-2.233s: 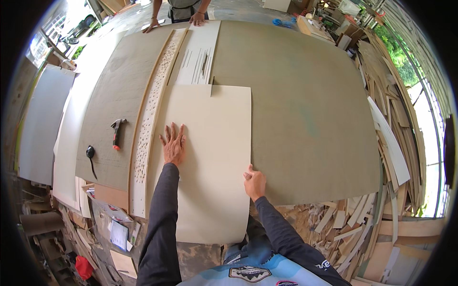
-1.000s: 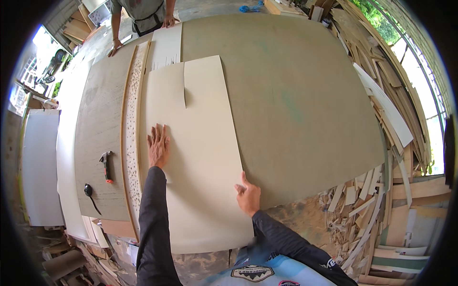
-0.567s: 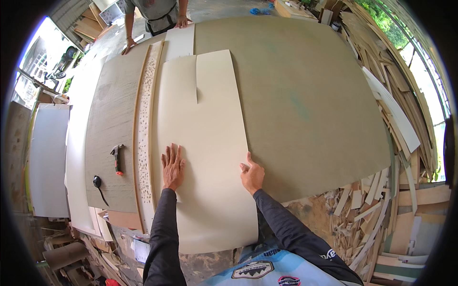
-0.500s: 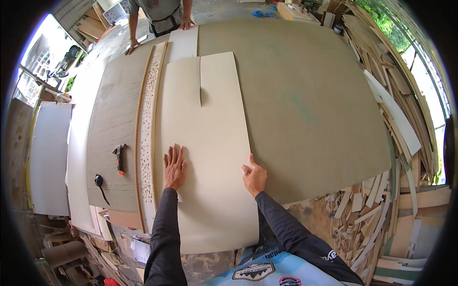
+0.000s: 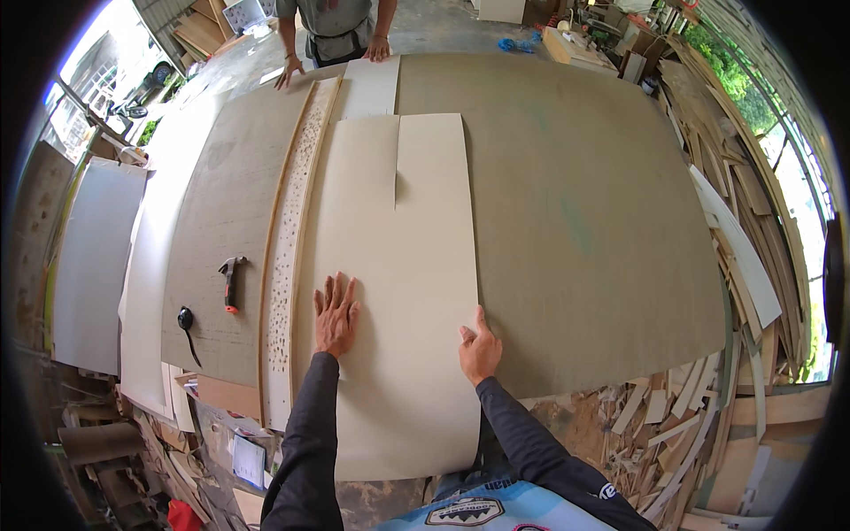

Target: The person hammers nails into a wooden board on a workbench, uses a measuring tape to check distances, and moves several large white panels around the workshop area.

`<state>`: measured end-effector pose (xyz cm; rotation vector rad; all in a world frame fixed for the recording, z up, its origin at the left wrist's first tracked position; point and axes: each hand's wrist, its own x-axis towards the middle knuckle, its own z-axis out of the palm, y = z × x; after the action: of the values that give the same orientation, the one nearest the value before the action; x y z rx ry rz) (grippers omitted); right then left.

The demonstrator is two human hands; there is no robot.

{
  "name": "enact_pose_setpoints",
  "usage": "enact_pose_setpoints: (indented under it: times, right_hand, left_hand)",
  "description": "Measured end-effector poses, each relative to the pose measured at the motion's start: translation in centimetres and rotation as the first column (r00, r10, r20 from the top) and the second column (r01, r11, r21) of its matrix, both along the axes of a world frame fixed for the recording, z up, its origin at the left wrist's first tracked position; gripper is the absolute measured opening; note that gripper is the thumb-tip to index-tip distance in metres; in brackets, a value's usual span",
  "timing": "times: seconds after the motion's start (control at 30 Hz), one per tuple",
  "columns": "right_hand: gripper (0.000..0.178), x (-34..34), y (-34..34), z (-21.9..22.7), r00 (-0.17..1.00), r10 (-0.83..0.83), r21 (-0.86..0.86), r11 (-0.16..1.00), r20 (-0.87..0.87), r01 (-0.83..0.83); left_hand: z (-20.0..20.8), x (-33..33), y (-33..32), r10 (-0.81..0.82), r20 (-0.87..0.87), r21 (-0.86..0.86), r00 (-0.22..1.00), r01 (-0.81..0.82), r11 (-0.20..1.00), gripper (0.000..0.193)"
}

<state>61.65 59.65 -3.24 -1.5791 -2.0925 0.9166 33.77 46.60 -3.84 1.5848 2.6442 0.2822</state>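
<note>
Head view, left hand [image 5: 336, 316] flat on cream sheet [image 5: 403, 265], fingers spread, right hand [image 5: 479, 347] fingers together at sheet's right edge, hammer [image 5: 231, 280] left on desk [image 5: 584, 221].

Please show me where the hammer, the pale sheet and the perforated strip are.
hammer [image 5: 231, 281]: head view, on its handle.
pale sheet [image 5: 398, 292]: head view, bare middle.
perforated strip [image 5: 288, 239]: head view, mid-length.

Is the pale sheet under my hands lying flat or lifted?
Flat. The pale sheet rests on the big board, left hand pressed on it, right hand at its edge; its near end overhangs.
</note>
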Motion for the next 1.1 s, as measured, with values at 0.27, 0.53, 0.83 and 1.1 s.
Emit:
enact_pose_setpoints:
  times: [0.27,0.53,0.83,1.1]
  right_hand:
    - [0.054,-0.5,1.1,-0.7,0.99,0.051,0.031,0.998,0.132,-0.056]
    - [0.058,1.5,0.6,-0.9,0.987,0.127,0.012,0.992,-0.094,-0.126]
    - [0.058,5.7,-4.8,0.1,0.985,0.111,-0.05,0.992,-0.132,-0.119]
    - [0.067,5.9,-4.2,1.4,0.984,0.175,-0.146,0.975,0.027,-0.169]
  left_hand:
    - [0.4,-0.2,0.7,0.019,0.001,0.017,1.0,-0.019,1.0,0.052]
    - [0.3,-0.3,1.0,0.028,-0.007,0.022,1.0,-0.028,0.999,0.051]
    - [0.0,-0.5,0.8,0.024,-0.016,0.017,1.0,-0.024,1.0,0.051]
    - [-0.5,-0.7,0.9,0.035,-0.011,0.007,0.999,-0.035,0.999,0.051]
